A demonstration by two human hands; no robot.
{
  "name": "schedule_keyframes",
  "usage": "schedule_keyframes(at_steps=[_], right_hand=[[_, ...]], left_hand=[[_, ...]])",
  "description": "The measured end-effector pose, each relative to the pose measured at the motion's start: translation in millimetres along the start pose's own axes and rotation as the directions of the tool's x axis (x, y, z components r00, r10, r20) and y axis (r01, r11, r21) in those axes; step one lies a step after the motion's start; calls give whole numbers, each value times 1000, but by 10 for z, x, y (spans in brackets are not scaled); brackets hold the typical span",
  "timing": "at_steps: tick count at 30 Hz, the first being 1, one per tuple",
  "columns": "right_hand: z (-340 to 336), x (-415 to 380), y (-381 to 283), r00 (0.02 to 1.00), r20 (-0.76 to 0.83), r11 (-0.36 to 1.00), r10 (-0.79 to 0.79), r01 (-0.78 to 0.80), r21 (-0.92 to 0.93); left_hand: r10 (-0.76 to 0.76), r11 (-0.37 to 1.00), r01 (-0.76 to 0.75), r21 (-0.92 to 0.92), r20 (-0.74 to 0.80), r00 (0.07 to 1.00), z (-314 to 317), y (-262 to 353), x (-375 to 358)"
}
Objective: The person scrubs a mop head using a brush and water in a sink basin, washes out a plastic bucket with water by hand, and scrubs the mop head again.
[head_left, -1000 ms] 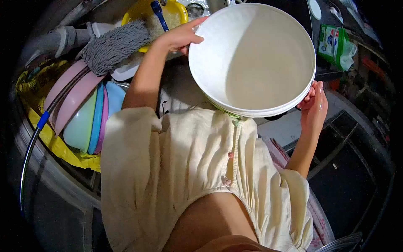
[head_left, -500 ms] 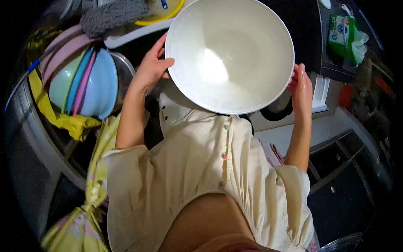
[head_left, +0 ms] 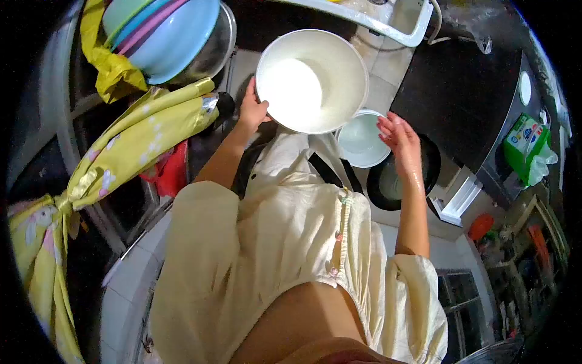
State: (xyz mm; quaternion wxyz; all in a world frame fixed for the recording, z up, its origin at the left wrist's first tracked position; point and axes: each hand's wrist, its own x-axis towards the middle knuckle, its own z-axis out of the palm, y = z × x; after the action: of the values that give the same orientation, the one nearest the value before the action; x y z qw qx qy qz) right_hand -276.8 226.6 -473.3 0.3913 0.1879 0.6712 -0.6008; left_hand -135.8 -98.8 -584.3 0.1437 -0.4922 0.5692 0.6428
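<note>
My left hand (head_left: 251,109) grips the left rim of a large round white basin (head_left: 339,79), thumb over the edge. The basin's inside faces me, with a bright patch of light in it, and nothing lies in it that I can make out. Off the basin's right side, my right hand (head_left: 397,136) is open with fingers loosely apart, holding nothing. Closest to it is a smaller pale bowl-shaped tub (head_left: 362,148), lower down and partly covered by the white basin. Beside that, a black round pan-like vessel (head_left: 424,167) sits partly behind my right wrist.
Stacked coloured basins (head_left: 176,42) stand at upper left beside a yellow bag (head_left: 115,76). A tied yellow curtain (head_left: 139,127) hangs at left. At the top is a white sink (head_left: 409,18). The dark counter (head_left: 454,97) at right carries a green package (head_left: 524,142).
The white basin has moved down, away from my face, and looks smaller. My right hand has let go of its rim; my left still holds on. The view has shifted, showing the sink and smaller tub.
</note>
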Motion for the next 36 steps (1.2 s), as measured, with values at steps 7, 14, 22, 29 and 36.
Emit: schedule_keyframes(at_steps=[7,14,22,29,36], right_hand=[[-64,-29,849,990,-19,971,139,-140,-192],[-561,-133,1511,943,-140,913,303,-329,-241],[-510,-20,1604,958,-149,914,247,-281,-292],[-301,-164,1319,986,-86,939,145,-164,-301],[-295,-233,972,996,-75,960,47,-65,-273]], left_hand=[[-21,991,-16,-131,-280,960,-247,-941,980],[-76,947,-8,-323,-247,966,-645,-1639,1435],[40,999,-32,28,-391,919,-1156,-2832,1730],[157,266,-146,953,107,982,-1331,-2813,1618],[-58,993,71,-91,141,988,-649,-1136,1188]])
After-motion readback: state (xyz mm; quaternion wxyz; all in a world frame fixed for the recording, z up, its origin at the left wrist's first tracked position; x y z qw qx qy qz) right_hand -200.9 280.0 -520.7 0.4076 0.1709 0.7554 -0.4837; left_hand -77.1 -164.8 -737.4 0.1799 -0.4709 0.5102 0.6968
